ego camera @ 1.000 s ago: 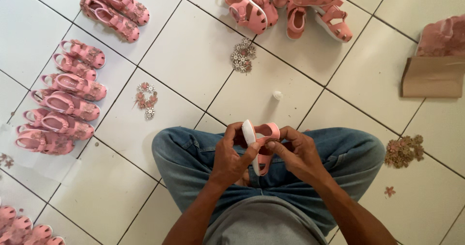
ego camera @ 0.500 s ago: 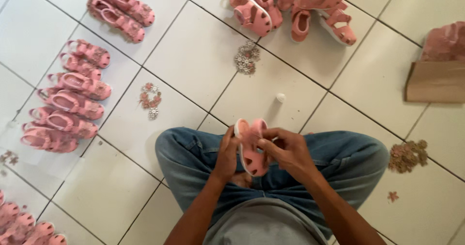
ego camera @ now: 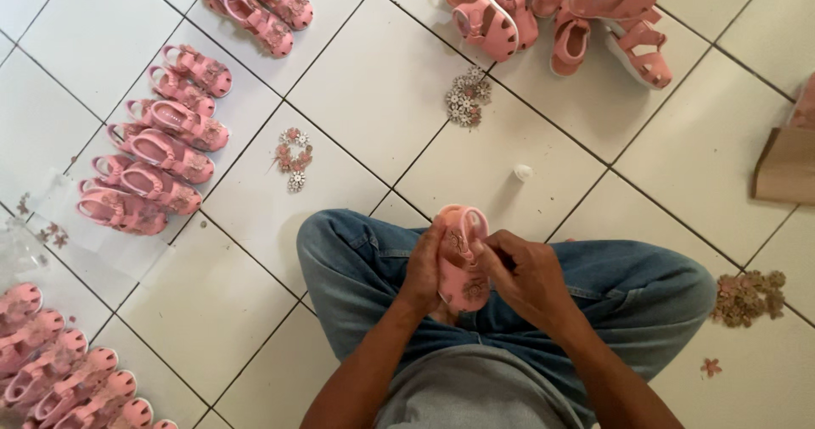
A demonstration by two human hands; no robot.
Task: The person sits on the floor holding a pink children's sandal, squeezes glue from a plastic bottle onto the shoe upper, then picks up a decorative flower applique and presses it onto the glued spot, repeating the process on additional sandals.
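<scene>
At the far left, a row of pink sandals (ego camera: 51, 361) lies along the bottom corner of the white tiled floor (ego camera: 373, 89). Above it, a second group of decorated pink sandals (ego camera: 153, 153) sits in a slanted line, partly on a clear plastic sheet (ego camera: 76, 242). 2 more finished sandals (ego camera: 259, 5) rest near the top edge. Just right of the slanted line, a small cluster of flower ornaments (ego camera: 294, 157) lies on a tile.

In the middle, the person sits cross-legged in blue jeans (ego camera: 356, 259). The left hand (ego camera: 422, 272) wraps the near side of a small pink sandal (ego camera: 461, 255), its grip clenched on the sandal's edge. The sandal is held upright over the lap, between both hands, with the heel strap at the top. The right hand (ego camera: 526, 276) clasps the other side, its grip also grasping the sandal, fingertips pressed on the upper near a small flower decoration.

Beyond the knees, a small white cap (ego camera: 524, 173) lies on the floor, and farther up sits another bunch of pale flower ornaments (ego camera: 467, 98). A loose heap of plain pink sandals (ego camera: 560, 9) fills the top right. At the right edge stands a brown cardboard box (ego camera: 785, 166), and below it a pile of brownish flower ornaments (ego camera: 747, 293), with 1 stray pink flower (ego camera: 711, 366) near it.
</scene>
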